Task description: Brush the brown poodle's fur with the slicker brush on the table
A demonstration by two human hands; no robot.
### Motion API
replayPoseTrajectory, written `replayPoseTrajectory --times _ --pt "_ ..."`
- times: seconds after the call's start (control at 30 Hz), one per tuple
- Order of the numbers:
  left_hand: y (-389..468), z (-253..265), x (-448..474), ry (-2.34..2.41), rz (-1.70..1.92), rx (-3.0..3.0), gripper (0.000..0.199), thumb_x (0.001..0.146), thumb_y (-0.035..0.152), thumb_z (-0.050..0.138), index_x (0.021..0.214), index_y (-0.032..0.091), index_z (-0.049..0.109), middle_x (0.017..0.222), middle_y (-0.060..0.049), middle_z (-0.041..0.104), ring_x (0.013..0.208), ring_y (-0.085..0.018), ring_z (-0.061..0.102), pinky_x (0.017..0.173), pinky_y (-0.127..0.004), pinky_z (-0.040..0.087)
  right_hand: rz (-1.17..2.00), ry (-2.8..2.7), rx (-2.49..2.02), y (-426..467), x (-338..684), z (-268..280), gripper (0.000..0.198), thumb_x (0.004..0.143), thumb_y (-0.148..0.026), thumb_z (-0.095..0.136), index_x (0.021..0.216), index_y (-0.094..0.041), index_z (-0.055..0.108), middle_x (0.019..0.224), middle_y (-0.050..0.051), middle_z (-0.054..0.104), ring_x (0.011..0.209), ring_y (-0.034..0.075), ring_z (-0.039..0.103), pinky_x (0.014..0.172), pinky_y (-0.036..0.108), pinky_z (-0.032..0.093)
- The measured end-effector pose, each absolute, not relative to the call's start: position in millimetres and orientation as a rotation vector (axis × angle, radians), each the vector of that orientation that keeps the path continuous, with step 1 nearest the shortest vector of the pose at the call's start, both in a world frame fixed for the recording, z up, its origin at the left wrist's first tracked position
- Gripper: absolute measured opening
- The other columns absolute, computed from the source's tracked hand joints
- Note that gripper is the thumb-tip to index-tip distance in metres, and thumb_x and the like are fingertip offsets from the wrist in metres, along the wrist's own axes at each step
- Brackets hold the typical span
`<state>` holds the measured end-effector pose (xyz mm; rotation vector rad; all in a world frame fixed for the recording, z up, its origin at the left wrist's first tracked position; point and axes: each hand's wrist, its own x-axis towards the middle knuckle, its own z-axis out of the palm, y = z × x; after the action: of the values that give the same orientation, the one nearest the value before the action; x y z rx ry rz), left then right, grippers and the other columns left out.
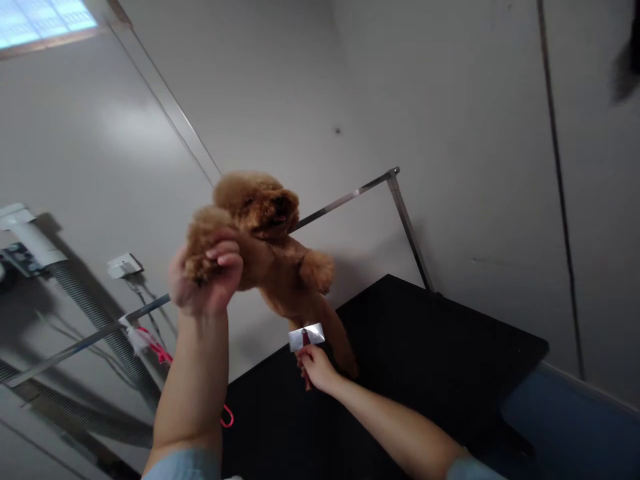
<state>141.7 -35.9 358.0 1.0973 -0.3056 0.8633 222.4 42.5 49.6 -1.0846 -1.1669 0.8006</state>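
A curly brown poodle (285, 287) stands upright on its hind legs on the black grooming table (410, 347). My left hand (213, 273) is wrapped round one raised front paw of the dog. Its other front paw hangs free to the right, and its head is turned to the right. Low at the dog's belly and hind legs, my right hand (317, 367) grips a slicker brush (306, 337) by its dark red handle. The brush's flat silver back faces me, so its bristles are hidden.
A metal rail frame (345, 199) runs behind the dog and down to the table's far right corner. Pink cords (155, 343) hang on the rail at left. Grey corrugated hoses (95, 320) and a white wall plug (125, 265) are on the left wall.
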Motion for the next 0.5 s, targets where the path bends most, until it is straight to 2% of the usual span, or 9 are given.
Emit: replayPoseTrajectory --times 0.07,0.13,0.2,0.33,0.5 --pt "-39 340 129 -0.15 0.906 1.078 0.011 0.082 0.016 0.044 0.091 0.014 0.049 0.074 -0.002 0.05 0.051 -0.004 0.045 0.046 -0.014 0.039 0.667 -1.344 -0.963 38 225 68 0.028 0.086 -0.018 0.038 0.097 -0.017 0.064 0.082 0.004 0.066 0.061 0.012 0.062 0.056 0.023 0.049" --pt "-42 317 111 0.04 0.939 1.066 0.013 0.084 0.02 0.043 0.091 0.014 0.052 0.067 -0.001 0.048 0.044 -0.004 0.041 0.037 -0.014 0.033 0.435 -1.536 -0.867 33 234 96 0.026 0.085 -0.018 0.043 0.096 -0.021 0.067 0.09 0.003 0.067 0.079 0.013 0.064 0.071 0.024 0.05" --pt "-44 292 91 0.192 0.95 1.04 0.014 0.083 0.019 0.043 0.09 0.016 0.054 0.064 -0.001 0.046 0.039 -0.004 0.036 0.032 -0.014 0.028 0.271 -1.622 -0.961 26 241 119 0.028 0.083 -0.016 0.044 0.095 -0.022 0.069 0.095 0.003 0.069 0.091 0.016 0.063 0.081 0.026 0.047" --pt "-37 246 54 0.318 0.903 1.003 0.012 0.077 0.014 0.049 0.085 0.02 0.054 0.068 -0.001 0.048 0.037 -0.004 0.037 0.03 -0.013 0.026 0.227 -1.672 -1.202 11 232 123 0.031 0.08 -0.012 0.043 0.091 -0.021 0.071 0.087 0.005 0.071 0.084 0.019 0.066 0.076 0.027 0.047" --pt "-20 220 24 0.283 0.922 0.922 0.014 0.073 0.011 0.053 0.084 0.02 0.054 0.069 0.0 0.047 0.039 -0.003 0.041 0.031 -0.012 0.031 0.181 -1.764 -1.249 10 231 102 0.032 0.079 -0.013 0.046 0.095 -0.024 0.071 0.094 0.005 0.071 0.092 0.019 0.064 0.082 0.026 0.045"
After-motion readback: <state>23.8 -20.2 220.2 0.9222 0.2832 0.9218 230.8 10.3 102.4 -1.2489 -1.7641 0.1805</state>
